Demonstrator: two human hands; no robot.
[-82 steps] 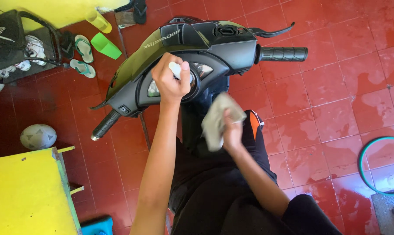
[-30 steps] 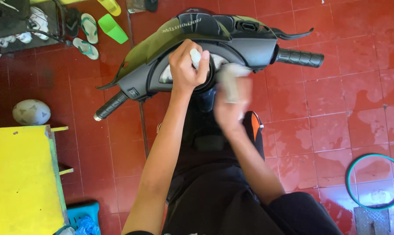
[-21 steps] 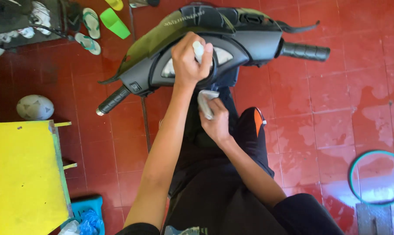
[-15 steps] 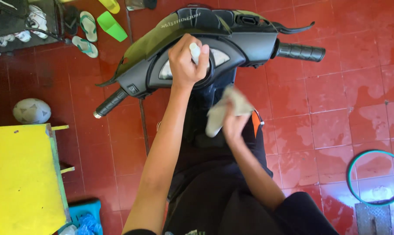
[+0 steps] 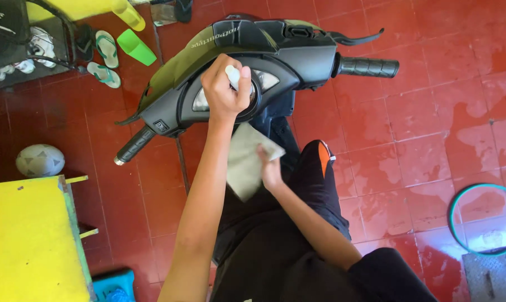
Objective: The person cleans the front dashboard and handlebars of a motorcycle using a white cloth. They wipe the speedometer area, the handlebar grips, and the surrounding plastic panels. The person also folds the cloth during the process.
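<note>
The head view looks straight down on a scooter's handlebar head [image 5: 264, 61], a rounded shell of matte black plastic with an olive-green panel along its upper left edge and a glossy instrument dial in the middle. A ribbed black rubber grip [image 5: 369, 67] sticks out toward the upper right, and a second grip [image 5: 134, 145] points down to the left.

The left hand [image 5: 224, 92] sits at the centre of the frame, just above the dial, its fingers curled tight around a small white object [image 5: 233, 76], smooth and rounded; only its tip shows, so its kind cannot be told. The bare forearm runs from there down to the bottom edge.

The right hand [image 5: 271, 168] lies lower, just below the handlebar head, fingers closed on a grey-green cloth [image 5: 246, 162], soft and creased, which hangs as a loose rectangle against the dark body of the scooter beneath.

The floor [image 5: 420, 145] is of square red tiles, glossy, with wet patches on the right. A flat yellow tabletop [image 5: 23, 240] fills the lower left, with a grey ball [image 5: 39, 160] just above it. Green and white sandals [image 5: 104, 59] lie in the upper left, and a teal hoop [image 5: 485, 218] curves at the lower right.
</note>
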